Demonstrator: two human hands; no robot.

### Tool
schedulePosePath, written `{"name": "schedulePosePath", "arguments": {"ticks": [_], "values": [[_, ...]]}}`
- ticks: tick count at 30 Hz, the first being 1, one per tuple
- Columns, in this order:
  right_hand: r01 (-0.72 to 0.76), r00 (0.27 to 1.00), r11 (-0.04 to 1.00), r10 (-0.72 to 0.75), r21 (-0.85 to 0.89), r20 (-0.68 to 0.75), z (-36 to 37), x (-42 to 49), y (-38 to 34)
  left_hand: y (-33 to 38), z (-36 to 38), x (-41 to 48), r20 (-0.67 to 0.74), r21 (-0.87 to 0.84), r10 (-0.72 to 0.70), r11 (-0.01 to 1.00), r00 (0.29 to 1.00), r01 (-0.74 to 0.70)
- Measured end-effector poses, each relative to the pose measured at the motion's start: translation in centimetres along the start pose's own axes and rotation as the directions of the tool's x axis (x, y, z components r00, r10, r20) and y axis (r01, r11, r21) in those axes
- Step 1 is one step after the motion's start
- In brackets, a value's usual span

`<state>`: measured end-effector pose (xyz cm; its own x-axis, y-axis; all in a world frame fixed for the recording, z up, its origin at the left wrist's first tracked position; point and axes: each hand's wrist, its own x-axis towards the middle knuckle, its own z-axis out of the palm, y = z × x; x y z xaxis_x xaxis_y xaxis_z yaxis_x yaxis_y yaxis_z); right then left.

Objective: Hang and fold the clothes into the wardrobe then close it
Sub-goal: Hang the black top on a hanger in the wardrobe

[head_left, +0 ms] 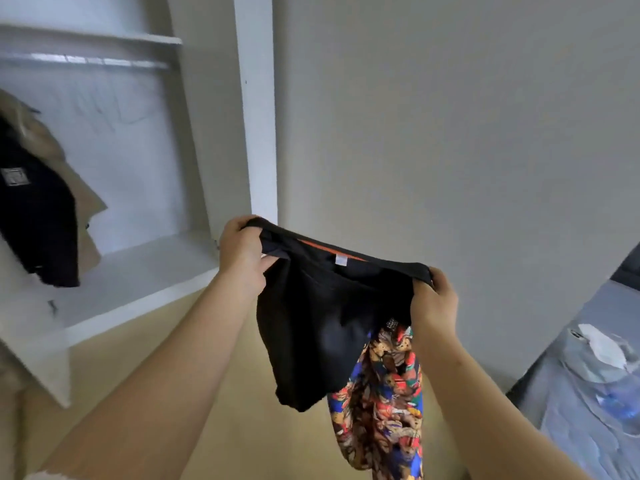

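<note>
A plain grey wall fills the right of the view, and the white wardrobe stands open at the left, with its metal rail running under the top shelf and its white base board bare in the middle. Below lies a tan floor, and at the far right edge a grey surface carries some clear plastic and a white item. At the wardrobe's left edge hang a dark jacket and a beige coat behind it. In front of the wardrobe's right side, in the air, the black garment hangs stretched by its top edge between both hands. A bright patterned garment dangles beneath it near the right wrist; what holds it is hidden. The left hand has its fingers curled round one end of the edge, the right hand pinches the other. An orange strip and a small white tag show inside that edge
</note>
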<state>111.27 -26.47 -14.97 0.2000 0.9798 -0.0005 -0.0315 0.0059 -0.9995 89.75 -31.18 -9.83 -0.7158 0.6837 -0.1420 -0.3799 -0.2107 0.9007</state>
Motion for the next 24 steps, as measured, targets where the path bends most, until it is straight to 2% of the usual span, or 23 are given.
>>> {"name": "schedulePosePath", "arguments": {"ticks": [7,13,16,20,24], "values": [[-0.031,0.99,0.999,0.025,0.039,0.137,15.9,-0.3,0.7,5.0,-10.1,9.1,-0.203,0.176,0.158,0.977,0.966,-0.122],[-0.041,0.954,0.997,0.021,0.062,0.298,27.3,-1.0,1.7,8.5,-17.2,15.4,-0.353,0.178,0.142,0.98,0.925,-0.082],[-0.048,0.911,0.999,0.035,0.021,0.411,32.4,-0.7,1.8,9.2,-20.1,17.6,-0.426,0.1,0.149,0.988,0.892,-0.117],[-0.069,0.829,0.996,0.092,-0.061,0.552,39.4,-0.4,2.4,10.0,-22.9,21.2,-0.522,0.105,0.165,0.986,0.837,-0.128],[-0.109,0.754,0.991,0.137,-0.083,0.643,45.9,1.5,3.4,10.6,-24.8,26.2,-0.56,0.072,0.144,0.989,0.816,-0.125]]}}
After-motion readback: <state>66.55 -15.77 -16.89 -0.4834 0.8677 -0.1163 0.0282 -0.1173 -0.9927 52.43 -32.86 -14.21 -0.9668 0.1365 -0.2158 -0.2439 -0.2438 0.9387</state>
